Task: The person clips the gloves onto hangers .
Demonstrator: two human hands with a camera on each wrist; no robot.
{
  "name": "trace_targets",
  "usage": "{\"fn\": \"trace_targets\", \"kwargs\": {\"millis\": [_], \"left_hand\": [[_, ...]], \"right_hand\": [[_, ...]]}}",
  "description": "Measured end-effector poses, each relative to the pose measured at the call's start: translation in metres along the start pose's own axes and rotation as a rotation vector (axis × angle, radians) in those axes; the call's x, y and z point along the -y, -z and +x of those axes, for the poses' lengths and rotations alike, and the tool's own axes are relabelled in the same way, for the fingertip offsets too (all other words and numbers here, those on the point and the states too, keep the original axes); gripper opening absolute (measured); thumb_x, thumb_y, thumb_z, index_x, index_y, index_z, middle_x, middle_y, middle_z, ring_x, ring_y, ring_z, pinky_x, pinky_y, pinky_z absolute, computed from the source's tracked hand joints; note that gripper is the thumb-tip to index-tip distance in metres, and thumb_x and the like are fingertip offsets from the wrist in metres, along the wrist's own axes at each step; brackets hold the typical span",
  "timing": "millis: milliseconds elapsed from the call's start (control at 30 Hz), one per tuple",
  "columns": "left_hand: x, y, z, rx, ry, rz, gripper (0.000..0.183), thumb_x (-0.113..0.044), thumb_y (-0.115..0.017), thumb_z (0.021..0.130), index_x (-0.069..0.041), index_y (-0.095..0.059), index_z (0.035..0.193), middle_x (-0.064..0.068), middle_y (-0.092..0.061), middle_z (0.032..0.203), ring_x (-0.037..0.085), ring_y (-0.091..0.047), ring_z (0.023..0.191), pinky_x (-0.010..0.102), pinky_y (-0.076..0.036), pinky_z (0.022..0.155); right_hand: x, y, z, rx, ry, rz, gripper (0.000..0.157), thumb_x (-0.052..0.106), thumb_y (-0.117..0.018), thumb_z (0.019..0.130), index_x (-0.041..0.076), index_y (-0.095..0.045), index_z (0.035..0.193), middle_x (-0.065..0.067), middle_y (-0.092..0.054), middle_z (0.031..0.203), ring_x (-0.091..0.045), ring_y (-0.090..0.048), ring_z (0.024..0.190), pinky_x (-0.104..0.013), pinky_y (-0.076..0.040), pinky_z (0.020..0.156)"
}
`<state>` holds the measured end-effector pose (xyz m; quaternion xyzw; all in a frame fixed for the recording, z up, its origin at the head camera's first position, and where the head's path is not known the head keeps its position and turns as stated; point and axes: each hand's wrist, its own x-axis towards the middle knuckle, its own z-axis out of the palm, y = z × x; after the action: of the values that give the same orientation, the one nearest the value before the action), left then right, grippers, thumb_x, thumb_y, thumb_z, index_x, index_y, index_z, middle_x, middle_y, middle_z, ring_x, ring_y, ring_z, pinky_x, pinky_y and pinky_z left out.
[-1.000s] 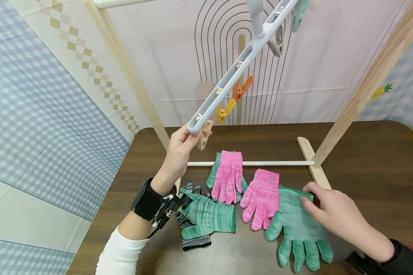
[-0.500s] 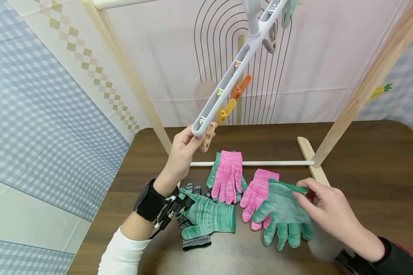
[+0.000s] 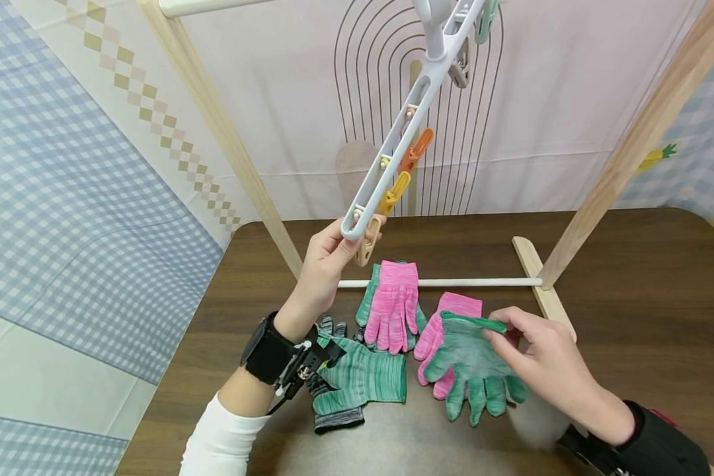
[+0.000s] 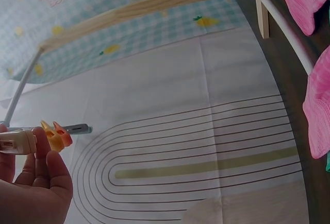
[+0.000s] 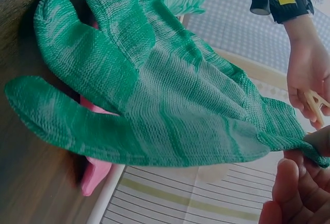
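A green glove (image 3: 475, 363) hangs by its cuff (image 3: 482, 322) over a pink glove (image 3: 461, 304).
The right hand's (image 3: 538, 350) fingers pinch the cuff; the left hand's (image 3: 326, 263) fingers grip a beige clothespin (image 3: 367, 246) at the hanger's (image 3: 391, 155) end.

Brown wood-grain table (image 3: 648, 284) beneath a pink glove (image 3: 461, 305), grey-black glove (image 3: 340, 420), green gloves (image 3: 365, 377), wooden foot (image 3: 553, 311).

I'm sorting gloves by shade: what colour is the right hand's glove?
The held glove is green with paler streaks, clearest in the right wrist view.
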<state>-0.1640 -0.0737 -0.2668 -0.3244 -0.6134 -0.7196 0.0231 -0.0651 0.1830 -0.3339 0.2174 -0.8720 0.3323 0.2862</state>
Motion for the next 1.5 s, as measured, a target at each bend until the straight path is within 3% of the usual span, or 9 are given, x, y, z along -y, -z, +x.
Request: {"fn": "trace_targets", "kwargs": {"millis": [133,233,367,533,633,867,1067,1400,1500], "left_hand": [[0.0,-0.002,-0.001,-0.006,0.007,0.005,0.027,-0.044,-0.05,0.081,-0.019,-0.057,0.086,0.027,-0.053,0.115,0.012,-0.056,0.099,0.031,-0.043,0.088],[0.001,-0.003,-0.002,-0.004,-0.002,0.01,0.026,-0.044,-0.051,0.081,-0.019,-0.057,0.084,0.035,-0.047,0.116,0.011,-0.054,0.096,0.026,-0.043,0.081],[0.001,-0.004,-0.002,0.006,-0.008,0.027,0.025,-0.042,-0.05,0.082,-0.018,-0.055,0.083,0.032,-0.049,0.115,0.01,-0.051,0.095,0.022,-0.04,0.073],[0.0,-0.006,-0.002,0.029,0.027,0.009,0.026,-0.044,-0.049,0.081,-0.019,-0.056,0.084,0.032,-0.046,0.119,0.012,-0.05,0.11,0.024,-0.041,0.082],[0.0,-0.007,-0.002,0.04,0.046,-0.012,0.025,-0.045,-0.05,0.08,-0.021,-0.057,0.084,0.031,-0.046,0.119,0.013,-0.048,0.113,0.024,-0.041,0.081],[-0.002,-0.009,-0.003,0.057,0.035,-0.021,0.024,-0.043,-0.049,0.082,-0.021,-0.058,0.084,0.033,-0.045,0.119,0.011,-0.047,0.091,0.021,-0.037,0.065],[-0.003,-0.011,-0.002,0.06,0.047,-0.028,0.024,-0.043,-0.049,0.081,-0.02,-0.057,0.083,0.034,-0.044,0.12,0.01,-0.049,0.104,0.022,-0.038,0.072],[-0.001,-0.015,-0.003,0.036,0.035,-0.043,0.027,-0.044,-0.05,0.08,-0.018,-0.056,0.084,0.035,-0.044,0.118,0.01,-0.05,0.094,0.021,-0.038,0.065],[-0.001,-0.017,-0.003,0.026,0.027,-0.04,0.029,-0.044,-0.05,0.08,-0.015,-0.056,0.084,0.035,-0.045,0.117,0.01,-0.05,0.094,0.022,-0.039,0.07]], "right_hand": [[0.0,-0.003,0.0,-0.008,0.004,0.002,0.028,-0.006,-0.07,0.062,0.013,-0.059,0.08,0.013,-0.047,0.063,0.006,-0.038,0.055,-0.007,-0.028,0.05],[0.0,-0.004,0.0,-0.018,0.012,0.012,0.028,-0.007,-0.07,0.063,0.011,-0.059,0.081,0.012,-0.047,0.062,0.005,-0.037,0.055,-0.007,-0.028,0.05],[0.002,-0.006,0.004,-0.033,0.022,0.018,0.026,-0.005,-0.069,0.066,0.011,-0.059,0.084,0.011,-0.046,0.062,0.005,-0.037,0.056,-0.007,-0.029,0.05],[0.006,-0.009,0.011,-0.065,0.03,0.047,0.022,-0.003,-0.068,0.067,0.01,-0.06,0.084,0.011,-0.046,0.062,0.004,-0.039,0.057,-0.008,-0.029,0.051],[0.008,-0.01,0.015,-0.064,0.032,0.058,0.024,-0.005,-0.067,0.067,0.01,-0.06,0.083,0.01,-0.046,0.061,0.005,-0.038,0.058,-0.008,-0.03,0.051],[0.011,-0.012,0.02,-0.067,0.036,0.069,0.024,-0.005,-0.066,0.067,0.01,-0.059,0.083,0.01,-0.047,0.062,0.006,-0.039,0.057,-0.01,-0.031,0.05],[0.016,-0.014,0.027,-0.082,0.046,0.072,0.023,-0.003,-0.066,0.067,0.011,-0.059,0.083,0.01,-0.046,0.061,0.005,-0.039,0.057,-0.012,-0.031,0.051],[0.023,-0.019,0.038,-0.103,0.064,0.099,0.022,-0.006,-0.065,0.067,0.008,-0.06,0.084,0.009,-0.047,0.064,0.0,-0.04,0.057,-0.013,-0.033,0.053],[0.024,-0.02,0.04,-0.115,0.065,0.09,0.021,-0.005,-0.064,0.067,0.006,-0.06,0.084,0.008,-0.047,0.063,-0.001,-0.04,0.057,-0.012,-0.033,0.051]]}}
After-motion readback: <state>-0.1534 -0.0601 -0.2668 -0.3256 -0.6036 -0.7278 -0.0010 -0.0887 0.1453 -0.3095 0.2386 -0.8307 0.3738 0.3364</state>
